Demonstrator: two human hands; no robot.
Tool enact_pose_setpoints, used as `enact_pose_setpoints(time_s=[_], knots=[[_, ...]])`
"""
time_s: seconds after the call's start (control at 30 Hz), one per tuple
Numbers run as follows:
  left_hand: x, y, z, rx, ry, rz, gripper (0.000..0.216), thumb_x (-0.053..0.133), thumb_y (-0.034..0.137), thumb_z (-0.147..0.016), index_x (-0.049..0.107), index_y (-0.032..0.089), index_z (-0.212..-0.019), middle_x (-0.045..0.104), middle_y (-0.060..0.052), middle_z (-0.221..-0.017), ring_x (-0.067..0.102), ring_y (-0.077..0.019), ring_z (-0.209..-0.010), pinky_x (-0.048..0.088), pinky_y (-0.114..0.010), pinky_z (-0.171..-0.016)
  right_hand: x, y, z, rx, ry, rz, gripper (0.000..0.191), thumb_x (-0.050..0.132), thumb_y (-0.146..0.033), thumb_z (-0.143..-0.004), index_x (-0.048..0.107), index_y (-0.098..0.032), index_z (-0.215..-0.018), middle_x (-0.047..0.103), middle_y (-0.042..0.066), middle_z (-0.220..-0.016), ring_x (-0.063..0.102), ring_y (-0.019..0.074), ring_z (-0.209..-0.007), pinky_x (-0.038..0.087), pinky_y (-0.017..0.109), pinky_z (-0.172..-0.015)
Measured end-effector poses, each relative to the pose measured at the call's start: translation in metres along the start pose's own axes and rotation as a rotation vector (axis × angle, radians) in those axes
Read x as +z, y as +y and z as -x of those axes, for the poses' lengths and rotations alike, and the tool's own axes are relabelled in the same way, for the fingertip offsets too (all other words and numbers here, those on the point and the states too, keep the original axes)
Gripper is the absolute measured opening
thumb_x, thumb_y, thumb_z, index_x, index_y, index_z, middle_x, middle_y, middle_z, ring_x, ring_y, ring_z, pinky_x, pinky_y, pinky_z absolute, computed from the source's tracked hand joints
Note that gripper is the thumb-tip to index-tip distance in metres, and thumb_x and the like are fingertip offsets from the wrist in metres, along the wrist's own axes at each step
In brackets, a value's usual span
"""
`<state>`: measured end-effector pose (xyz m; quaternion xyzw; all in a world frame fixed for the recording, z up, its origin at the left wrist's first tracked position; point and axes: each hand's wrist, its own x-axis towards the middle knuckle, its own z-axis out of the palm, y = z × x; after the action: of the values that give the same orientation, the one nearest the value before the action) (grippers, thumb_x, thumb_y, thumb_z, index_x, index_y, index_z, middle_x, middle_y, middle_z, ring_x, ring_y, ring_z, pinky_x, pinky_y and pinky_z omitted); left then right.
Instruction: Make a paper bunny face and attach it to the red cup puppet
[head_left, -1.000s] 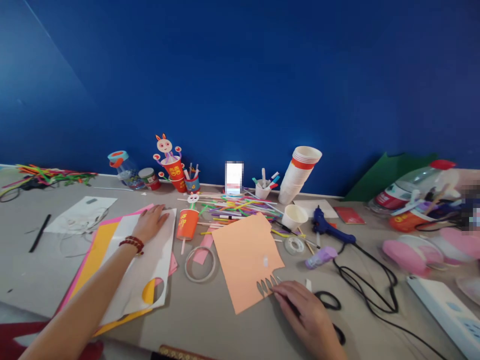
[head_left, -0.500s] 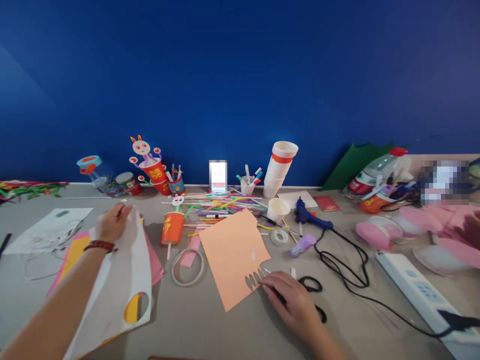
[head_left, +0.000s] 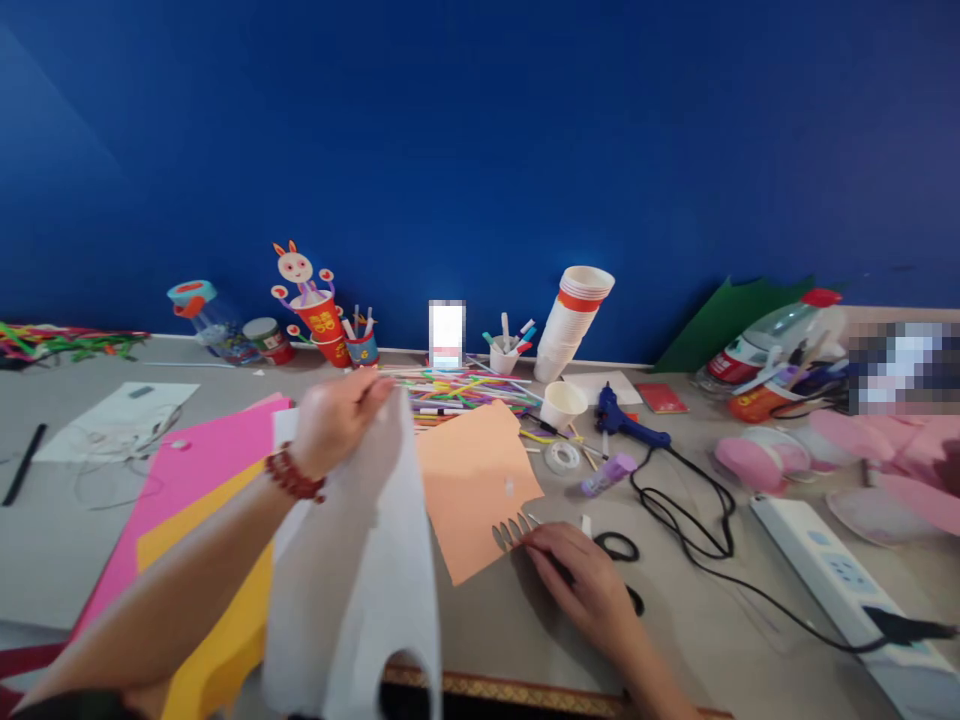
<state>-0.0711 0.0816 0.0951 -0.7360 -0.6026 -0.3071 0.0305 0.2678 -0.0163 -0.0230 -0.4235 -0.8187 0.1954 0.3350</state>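
My left hand (head_left: 341, 425) pinches the top edge of a white paper sheet (head_left: 352, 560), which hangs upright with a round hole near its bottom edge. Below and behind it lie a yellow sheet (head_left: 225, 640) and a pink sheet (head_left: 202, 460). My right hand (head_left: 581, 575) rests on the table, fingers curled together, fingertips at the edge of the peach paper (head_left: 472, 480), beside its leaf-shaped cut-outs. Black scissors (head_left: 616, 546) lie partly under this hand, loops showing behind it. What its fingers grip, if anything, is hidden.
Drinking straws (head_left: 465, 390), a paper cup (head_left: 562, 405), clear tape (head_left: 562, 457) and a glue stick (head_left: 609, 475) lie beyond the peach paper. To the right are a blue glue gun (head_left: 630, 420), its black cord and a power strip (head_left: 840, 570). Stacked cups (head_left: 574, 320) lean on the wall.
My left hand has carried the white sheet rightward and raised it, uncovering more of the pink and yellow sheets. The white sheet now hides the tape roll and orange cup. My right hand stays at the peach paper.
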Motion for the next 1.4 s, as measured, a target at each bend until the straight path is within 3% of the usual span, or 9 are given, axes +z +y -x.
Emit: enact_pose_setpoints(time_s=[0.23,0.33,0.43,0.53,0.67,0.8,0.9,1.27,1.4], knots=[[0.076,0.064,-0.020,0.121,-0.124,0.051,0.042,0.039,0.051,-0.098,0.055,0.022,-0.071,0.055,-0.003,-0.056,0.050,-0.0182,-0.053,0.024,-0.030,-0.055,-0.001,-0.007,0.015,0.191,-0.027,-0.317,0.034,0.054,-0.038,-0.094,0.059,-0.021,-0.123,0.072,0.011,-0.105,0.070,0.0244,-0.091,0.058,0.035,-0.080],[0.081,0.076,-0.011,0.123,-0.178,0.124,0.040,0.041,0.049,-0.098,0.056,0.022,-0.072,0.056,-0.003,-0.057,0.053,-0.0181,-0.055,0.030,-0.030,-0.057,0.011,-0.017,0.014,0.281,-0.060,-0.472,0.044,0.056,-0.041,-0.093,0.052,-0.020,-0.131,0.072,0.010,-0.104,0.071,0.0230,-0.086,0.059,0.033,-0.075],[0.058,0.073,-0.002,0.194,-0.176,0.268,0.029,0.045,0.043,-0.097,0.060,0.022,-0.085,0.065,-0.008,-0.078,0.063,-0.0223,-0.077,0.043,-0.032,-0.070,0.016,-0.021,0.012,0.261,-0.032,-0.416,0.027,0.054,-0.038,-0.094,0.066,-0.020,-0.111,0.074,0.009,-0.093,0.071,0.0218,-0.078,0.059,0.030,-0.070],[0.016,0.046,0.018,0.169,-0.004,0.282,0.023,0.048,0.038,-0.096,0.059,0.023,-0.109,0.064,-0.011,-0.117,0.058,-0.0281,-0.114,0.043,-0.041,-0.100,0.006,-0.012,0.022,0.341,0.184,-0.357,0.025,0.062,-0.042,-0.089,0.070,-0.020,-0.097,0.075,0.009,-0.093,0.072,0.0236,-0.083,0.060,0.028,-0.073],[-0.020,-0.016,0.092,-0.122,0.116,0.092,0.034,0.048,0.039,-0.094,0.052,0.028,-0.126,0.059,-0.007,-0.128,0.053,-0.0293,-0.125,0.040,-0.046,-0.109,-0.010,0.009,0.049,0.581,0.335,-0.426,0.029,0.068,-0.048,-0.082,0.071,-0.021,-0.093,0.076,0.006,-0.087,0.073,0.0239,-0.078,0.061,0.024,-0.065],[-0.011,-0.080,0.191,-0.288,-0.228,-0.233,0.068,0.054,0.055,-0.086,0.036,0.030,-0.147,0.045,-0.012,-0.149,0.038,-0.0383,-0.139,0.027,-0.059,-0.113,-0.009,0.020,0.064,0.737,0.519,-0.449,0.032,0.073,-0.048,-0.076,0.071,-0.021,-0.093,0.077,0.005,-0.092,0.072,0.0261,-0.084,0.061,0.025,-0.066],[-0.003,-0.116,0.227,-0.282,-0.375,-0.347,0.076,0.051,0.054,-0.088,0.024,0.028,-0.154,0.034,-0.013,-0.157,0.028,-0.0381,-0.145,0.015,-0.063,-0.115,-0.004,0.017,0.057,0.753,0.556,-0.464,0.036,0.073,-0.050,-0.074,0.070,-0.020,-0.092,0.076,0.006,-0.093,0.071,0.0267,-0.086,0.061,0.027,-0.068],[-0.007,-0.219,0.128,-0.136,-0.390,-0.073,0.063,0.065,0.054,-0.075,0.060,0.031,-0.133,0.045,-0.008,-0.151,0.042,-0.0382,-0.138,0.027,-0.049,-0.118,-0.002,-0.001,0.042,0.728,0.538,-0.483,0.038,0.069,-0.048,-0.080,0.069,-0.019,-0.106,0.076,0.009,-0.100,0.072,0.0248,-0.083,0.059,0.028,-0.065],[-0.006,-0.218,0.118,-0.149,-0.296,0.001,0.056,0.064,0.057,-0.075,0.063,0.032,-0.125,0.055,-0.006,-0.143,0.047,-0.0396,-0.133,0.033,-0.053,-0.116,0.003,-0.003,0.038,0.751,0.482,-0.544,0.044,0.066,-0.049,-0.083,0.064,-0.018,-0.114,0.074,0.011,-0.108,0.071,0.0255,-0.092,0.060,0.029,-0.071]])
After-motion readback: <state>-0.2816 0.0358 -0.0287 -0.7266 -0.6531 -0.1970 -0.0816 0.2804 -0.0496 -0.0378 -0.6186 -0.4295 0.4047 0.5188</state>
